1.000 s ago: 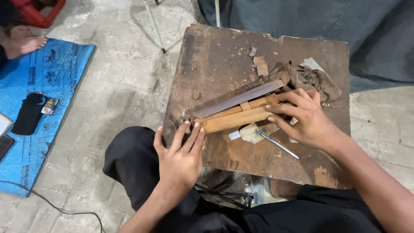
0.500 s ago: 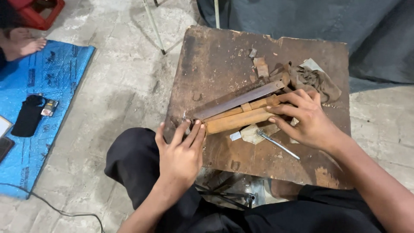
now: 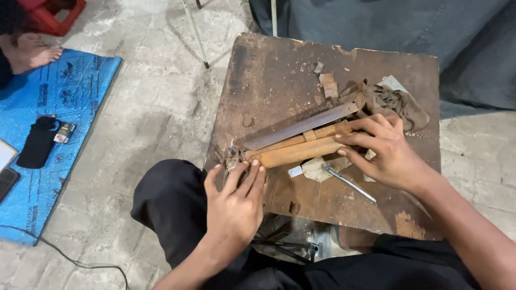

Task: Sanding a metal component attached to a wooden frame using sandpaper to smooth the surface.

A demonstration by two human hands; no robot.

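While the right hand (image 3: 389, 153) presses spread fingers on the far end of a long wooden sheath (image 3: 293, 152), the left hand (image 3: 236, 207) lies flat with fingertips at its near end, gripping nothing. The sheath lies slantwise on the worn, rusty-brown table (image 3: 269, 75), beside a flat grey blade (image 3: 301, 126), a thin metal rod (image 3: 349, 183) and a crumpled rag (image 3: 400, 99).

Before me: board (image 3: 269, 75), bearing wooden sticks (image 3: 293, 153) with metal strip (image 3: 301, 127) just behind them. My left hand (image 3: 234, 207) at their left end, right hand (image 3: 389, 153) at right. Rod (image 3: 349, 183) in front; rag (image 3: 400, 99) behind; mat (image 3: 64, 107) far left.
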